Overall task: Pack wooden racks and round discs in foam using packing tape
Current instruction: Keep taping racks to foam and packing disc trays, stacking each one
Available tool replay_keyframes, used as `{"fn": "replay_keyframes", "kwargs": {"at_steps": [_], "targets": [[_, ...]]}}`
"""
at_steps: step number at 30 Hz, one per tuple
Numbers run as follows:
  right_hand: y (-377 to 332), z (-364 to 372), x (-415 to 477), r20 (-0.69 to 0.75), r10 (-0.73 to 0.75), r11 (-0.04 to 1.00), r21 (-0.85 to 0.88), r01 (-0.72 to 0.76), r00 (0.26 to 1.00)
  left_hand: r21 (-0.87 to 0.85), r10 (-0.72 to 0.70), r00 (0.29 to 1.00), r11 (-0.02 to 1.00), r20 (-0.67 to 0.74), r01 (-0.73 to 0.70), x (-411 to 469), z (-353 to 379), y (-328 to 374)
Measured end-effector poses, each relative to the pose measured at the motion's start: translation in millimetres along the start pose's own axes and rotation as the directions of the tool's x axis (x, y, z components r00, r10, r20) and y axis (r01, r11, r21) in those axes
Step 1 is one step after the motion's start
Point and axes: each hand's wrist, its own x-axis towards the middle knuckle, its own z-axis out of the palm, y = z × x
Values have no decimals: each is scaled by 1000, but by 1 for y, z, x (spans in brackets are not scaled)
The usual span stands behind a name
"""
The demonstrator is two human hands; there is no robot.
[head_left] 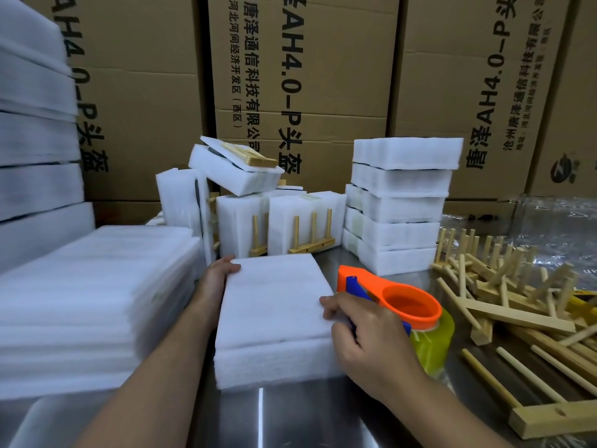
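The steel table (290, 415) bears the closed foam pack (274, 312), the left hand (219, 276) clasping its far corner and the right hand (365, 337) gripping the tape dispenser (403, 305) at its right edge; best to hold the halves flush and draw the tape taut over the seam

White foam package (274, 312) lay flat, centre; orange tape dispenser (410, 305) with yellowish roll touched its right edge; wooden racks (517, 305) heaped rightward.

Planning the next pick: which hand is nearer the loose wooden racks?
Right. The right hand, gripping the tape dispenser, is just left of the wooden racks; the left hand sits across the foam block.
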Motion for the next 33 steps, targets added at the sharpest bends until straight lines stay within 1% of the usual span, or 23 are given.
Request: {"fn": "replay_keyframes", "kwargs": {"at_steps": [5, 7, 10, 11, 12, 14, 15, 16, 17, 18, 19, 20, 21, 22, 26, 28, 29, 31, 32, 33], "targets": [[-2, -1, 1, 9, -35, 999, 19, 35, 999, 1, -20, 1000, 1000, -11, 20, 5, -2, 0], [-3, -2, 1, 5, -47, 999, 20, 47, 999, 80, 5, 1000, 997, -18, -4, 2, -1, 4], [-4, -2, 2, 2, -52, 998, 20, 52, 999, 227, 177, 982, 961, -61, -159, -9, 6, 18], [-4, -1, 2, 5, -51, 999, 20, 51, 999, 279, 248, 968, 933, -45, -227, -14, 9, 25], [-4, -1, 2, 5, -52, 998, 18, 52, 999, 352, 322, 947, 886, 3, -302, -20, 14, 34], [-3, 0, 2, -1, -53, 998, 13, 53, 999, 487, 437, 881, 737, 183, -468, -37, 29, 51], [-3, 0, 2, -5, -52, 999, 11, 52, 999, 530, 459, 838, 651, 295, -543, -46, 39, 56], [-3, -1, 3, -12, -50, 999, 8, 50, 999, 581, 443, 800, 552, 404, -599, -54, 49, 56], [-4, -1, 3, -16, -48, 999, 5, 48, 999, 640, 394, 772, 434, 498, -634, -60, 60, 51], [-4, -1, 4, -18, -51, 999, -3, 51, 999, 706, 304, 764, 294, 570, -644, -63, 70, 41], [-5, -1, 4, -22, -57, 998, -17, 57, 998, 766, 173, 779, 147, 603, -626, -65, 78, 27], [-5, -1, 4, -29, -65, 997, -36, 64, 997, 809, 37, 808, 11, 587, -588, -65, 84, 14], [-4, -2, 4, -36, -69, 996, -51, 67, 997, 831, -58, 836, -84, 546, -549, -65, 87, 5], [-4, -2, 4, -42, -66, 996, -57, 64, 997, 841, -108, 851, -130, 514, -524, -64, 88, 1], [-4, 0, 3, -55, -55, 996, -71, 51, 997, 847, -159, 859, -153, 487, -508, -60, 87, 3], [-4, 0, 2, -55, -59, 995, -82, 54, 997, 866, -135, 874, -130, 467, -483, -60, 87, 2], [-5, 0, 2, -46, -54, 995, -80, 50, 997, 888, -90, 893, -102, 440, -448, -61, 87, 1], [-6, -1, 1, -16, -40, 996, -78, 38, 999, 934, 50, 933, -39, 356, -354, -62, 84, 0], [-6, -2, 2, 5, -30, 996, -83, 30, 1000, 947, 106, 942, -36, 320, -318, -62, 83, 1], [-7, -3, 3, 29, -12, 996, -91, 14, 1000, 956, 131, 947, -55, 294, -289, -63, 82, 1]]}}
